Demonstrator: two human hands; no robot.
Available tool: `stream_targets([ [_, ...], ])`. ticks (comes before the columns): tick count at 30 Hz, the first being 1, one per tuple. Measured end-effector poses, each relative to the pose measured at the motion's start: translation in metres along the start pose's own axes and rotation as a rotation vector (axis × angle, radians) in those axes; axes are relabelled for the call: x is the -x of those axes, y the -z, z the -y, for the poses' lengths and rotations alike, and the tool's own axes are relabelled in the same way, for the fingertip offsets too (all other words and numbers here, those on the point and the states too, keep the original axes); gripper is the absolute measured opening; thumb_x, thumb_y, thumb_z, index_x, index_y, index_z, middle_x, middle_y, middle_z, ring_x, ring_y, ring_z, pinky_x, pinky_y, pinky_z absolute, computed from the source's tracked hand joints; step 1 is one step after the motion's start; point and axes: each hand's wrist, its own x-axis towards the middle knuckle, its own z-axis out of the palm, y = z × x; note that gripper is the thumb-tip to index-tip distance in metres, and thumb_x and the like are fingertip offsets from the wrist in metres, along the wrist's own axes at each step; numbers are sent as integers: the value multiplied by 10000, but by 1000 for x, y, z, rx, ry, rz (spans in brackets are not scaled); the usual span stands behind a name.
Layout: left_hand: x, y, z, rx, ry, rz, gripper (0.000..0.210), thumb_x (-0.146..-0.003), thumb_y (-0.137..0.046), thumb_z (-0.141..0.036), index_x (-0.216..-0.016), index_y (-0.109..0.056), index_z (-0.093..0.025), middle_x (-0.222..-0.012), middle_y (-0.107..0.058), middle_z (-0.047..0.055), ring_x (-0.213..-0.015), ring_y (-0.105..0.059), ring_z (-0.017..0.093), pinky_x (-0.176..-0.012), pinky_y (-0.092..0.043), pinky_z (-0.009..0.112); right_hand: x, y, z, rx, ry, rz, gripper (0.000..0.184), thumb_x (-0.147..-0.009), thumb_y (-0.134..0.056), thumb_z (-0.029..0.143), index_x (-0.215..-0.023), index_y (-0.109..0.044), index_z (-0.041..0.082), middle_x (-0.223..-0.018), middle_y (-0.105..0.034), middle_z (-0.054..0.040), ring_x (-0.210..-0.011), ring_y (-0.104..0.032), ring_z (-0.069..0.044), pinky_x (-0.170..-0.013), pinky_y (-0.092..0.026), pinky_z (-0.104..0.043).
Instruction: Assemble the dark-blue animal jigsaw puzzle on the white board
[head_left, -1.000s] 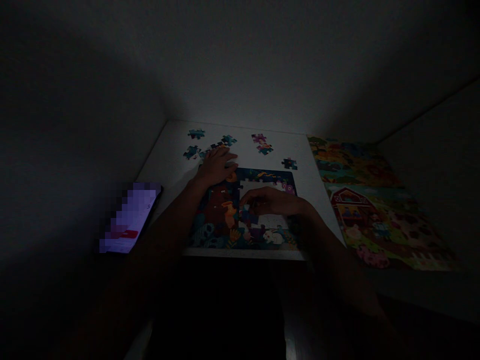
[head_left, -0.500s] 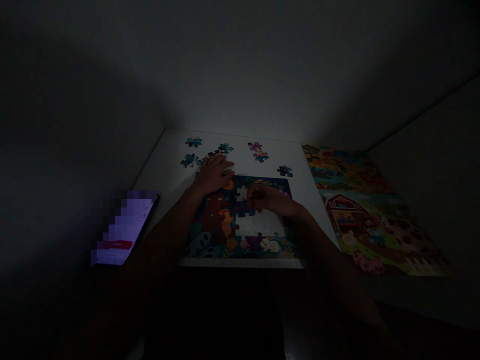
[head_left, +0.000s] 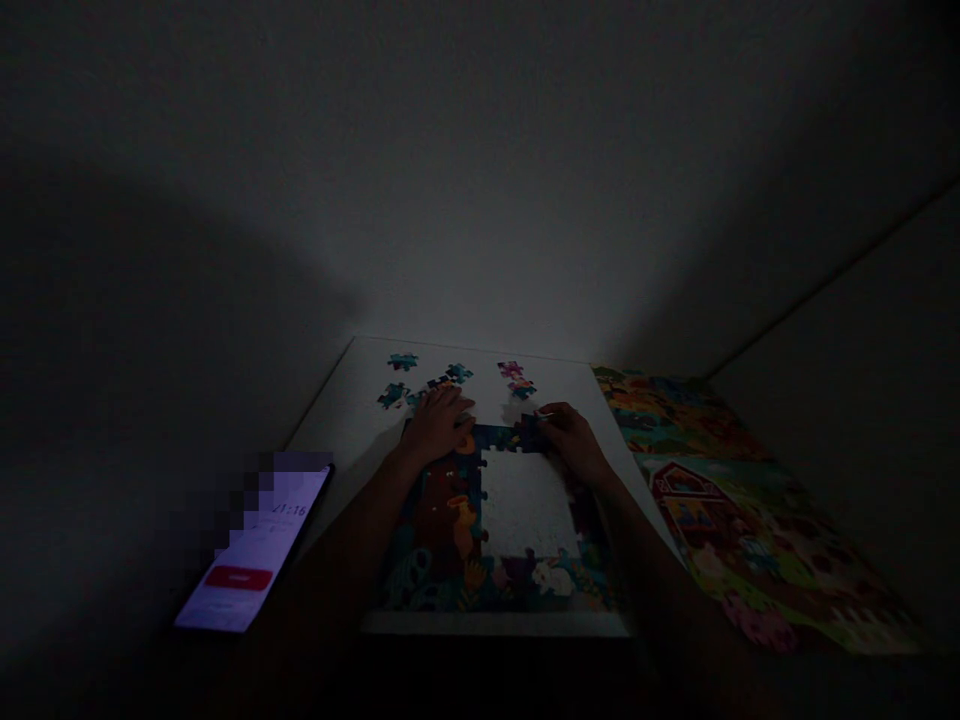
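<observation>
A dark jigsaw puzzle (head_left: 442,500) with a brown bear and a white rabbit lies before me, its joined pieces framing an area of white surface. My left hand (head_left: 439,425) rests with fingers spread at its upper left, beside several loose pieces (head_left: 391,396). At the top edge, my right hand (head_left: 568,438) pinches a dark blue puzzle piece (head_left: 533,432) between thumb and fingers. Whether this piece interlocks with its neighbours I cannot tell. Pink and teal puzzle pieces (head_left: 517,382) lie just above.
A lit phone (head_left: 259,545) leans at the left, partly pixelated. To the right lie a farm picture puzzle (head_left: 739,540) and another animal picture (head_left: 667,405) behind it. The white table (head_left: 495,624) meets a wall at the back. The scene is very dim.
My right hand has moved from the puzzle's middle up to its top edge. The dark piece in the middle is gone from there. My left hand stays at the upper left; the view has tilted up.
</observation>
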Motion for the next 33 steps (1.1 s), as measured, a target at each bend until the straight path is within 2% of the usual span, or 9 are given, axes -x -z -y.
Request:
stream_targets([
  [5, 2, 2, -2, 39, -30, -9, 339, -936, -513, -339, -1235, -639, -238, -1404, -561, 86, -1363, -440, 252, -1180, -265, 462, -12, 0, -8, 110, 11, -34, 405, -703, -643, 471, -996, -561, 203, -809, -671, -23, -733, -636, -200, -656, -490, -331],
  [9, 4, 4, -3, 48, -42, -18, 303, -933, -515, -316, -1202, -640, -255, -1379, -581, 70, -1340, -466, 241, -1175, -273, 468, -24, -2, -10, 164, 7, -44, 367, -722, -620, 429, -1008, -578, 204, -833, -691, -45, -748, -661, -218, -654, -510, -344],
  [15, 7, 7, -15, 49, -161, -34, 261, -938, -513, -275, -1152, -651, -218, -1255, -642, 83, -1252, -536, 220, -1179, -273, 429, -39, -9, -11, 510, 29, -121, 320, -767, -576, 413, -993, -643, 197, -878, -691, -78, -799, -658, -238, -698, -511, -363],
  [20, 10, 3, -26, 73, -206, 1, 287, -938, -539, -329, -1169, -655, -206, -1257, -631, 102, -1253, -531, 245, -1106, -377, 408, -41, -10, -22, 600, 99, -170, 320, -758, -586, 417, -952, -692, 186, -948, -680, -109, -834, -650, -252, -751, -518, -391],
  [23, 12, 1, -29, 79, -224, -10, 343, -926, -561, -382, -1212, -644, -213, -1358, -569, 121, -1311, -478, 275, -1128, -347, 444, -41, -8, -27, 605, 135, -141, 313, -780, -567, 415, -956, -700, 193, -986, -675, -108, -844, -649, -249, -787, -517, -405],
  [26, 14, -2, -32, 101, -301, 20, 407, -931, -538, -471, -1248, -624, -232, -1383, -551, 123, -1330, -459, 270, -1132, -333, 446, -41, -8, -27, 626, 132, -128, 301, -791, -559, 398, -960, -699, 191, -1006, -666, -112, -851, -649, -251, -795, -516, -412],
  [30, 17, -3, -35, 109, -326, 36, 504, -928, -483, -586, -1280, -600, -245, -1389, -540, 116, -1327, -459, 266, -1139, -312, 444, -37, -11, -20, 695, 158, -103, 281, -817, -531, 360, -962, -695, 184, -1011, -646, -117, -846, -645, -242, -806, -506, -399],
  [33, 18, -2, -36, 116, -323, 39, 547, -916, -493, -602, -1304, -583, -227, -1398, -529, 128, -1333, -448, 279, -1152, -297, 462, -36, -16, -9, 775, 200, -113, 271, -827, -528, 345, -975, -689, 186, -1048, -624, -122, -867, -632, -242, -833, -489, -395],
])
